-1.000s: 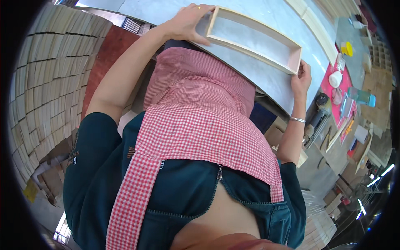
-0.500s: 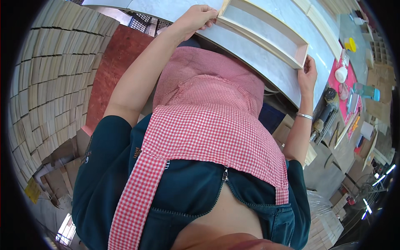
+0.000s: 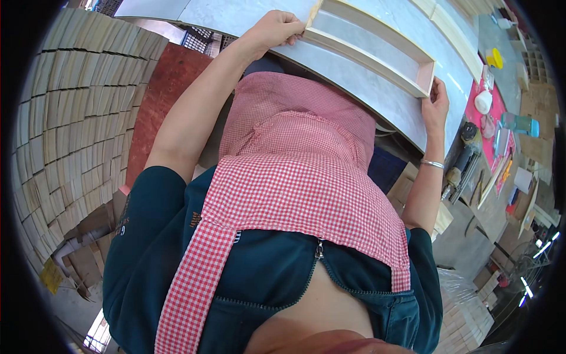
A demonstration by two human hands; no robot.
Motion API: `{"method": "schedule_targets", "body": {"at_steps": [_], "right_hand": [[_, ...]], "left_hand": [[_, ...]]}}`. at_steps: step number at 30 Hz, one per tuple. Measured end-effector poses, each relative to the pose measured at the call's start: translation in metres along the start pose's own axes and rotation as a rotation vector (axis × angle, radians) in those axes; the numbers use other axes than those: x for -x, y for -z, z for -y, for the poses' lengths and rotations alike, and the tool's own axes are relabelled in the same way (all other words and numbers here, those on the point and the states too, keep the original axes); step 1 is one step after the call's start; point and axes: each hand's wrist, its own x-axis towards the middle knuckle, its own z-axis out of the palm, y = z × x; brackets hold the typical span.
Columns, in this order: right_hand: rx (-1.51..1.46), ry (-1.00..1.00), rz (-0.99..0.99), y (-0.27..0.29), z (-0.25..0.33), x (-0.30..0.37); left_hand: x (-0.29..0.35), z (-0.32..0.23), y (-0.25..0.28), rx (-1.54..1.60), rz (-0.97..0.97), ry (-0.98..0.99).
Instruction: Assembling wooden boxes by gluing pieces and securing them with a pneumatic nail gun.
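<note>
1. While the near left corner of a long, narrow wooden frame (image 3: 365, 61) is gripped by the left hand (image 3: 279, 29) at 12 o'clock from the middle of the view, the right end is held by the right hand (image 3: 435, 107) at 2 o'clock.
2. By the left hand the corner is pinched at the fingertips, with the other fingers curled; by the right, the near right corner is clasped, and a silver bracelet (image 3: 432, 163) is worn on that wrist.
3. At 1 o'clock the frame is seen slanting down to the right over a pale, marbled table (image 3: 218, 13); whether it is rested on the surface cannot be told.
4. Beyond it, between 1 and 2 o'clock, pale wooden strips (image 3: 457, 47) are laid along the table.
5. At 2 o'clock a white bottle (image 3: 483, 102) is seen on a pink sheet, with a yellow round object (image 3: 494, 58) farther out; a power tool (image 3: 463, 162) is found near 3 o'clock.
6. Between 9 and 10 o'clock stacked wooden pieces (image 3: 76, 118) are ranged in rows, flanked at 10 o'clock by a red board (image 3: 165, 100).
7. At the centre a red-and-white checked apron (image 3: 306, 189) is worn over a dark green top.
</note>
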Motion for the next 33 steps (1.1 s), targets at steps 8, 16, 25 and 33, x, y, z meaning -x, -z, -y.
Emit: {"method": "schedule_targets", "body": {"at_steps": [8,16,25,33], "right_hand": [[-0.067,-0.099,-0.001,0.006,-0.003,-0.006],[-0.215,-0.407,-0.01,0.0,0.026,-0.013],[-0.47,-0.343,-0.059,-0.002,0.028,0.019],[-0.49,-0.202,-0.232,-0.005,0.025,0.02]], "left_hand": [[-0.002,-0.014,-0.005,-0.198,-0.073,0.001],[-0.041,-0.093,-0.104,-1.104,0.082,-0.904],[-0.066,-0.072,-0.153,-1.234,-0.069,-0.896],[-0.071,-0.07,-0.154,-1.239,-0.273,-1.013]]}}
